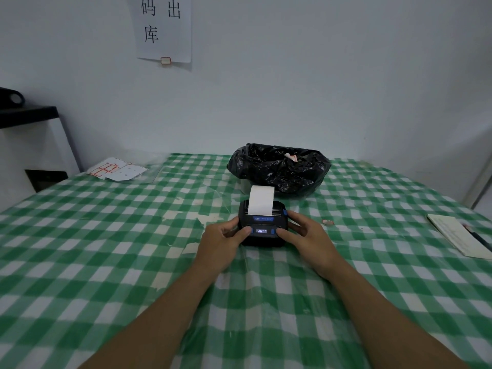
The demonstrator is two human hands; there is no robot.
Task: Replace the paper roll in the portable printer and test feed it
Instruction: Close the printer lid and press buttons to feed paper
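Observation:
A small black portable printer [262,222] with blue buttons and a lit display sits on the green checked tablecloth [133,249]. Its lid is closed. A strip of white paper [261,199] stands up out of its slot, curling backward. My left hand [222,242] grips the printer's left side, thumb on the front panel's left button. Holding the right side is my right hand [303,238], its thumb resting on the right button. The roll inside is hidden.
A bin lined with a black bag [279,166] stands just behind the printer. Label sheets [117,169] lie at the far left, a notebook with a pen [460,235] at the right edge, a small scrap [328,222] right of the printer.

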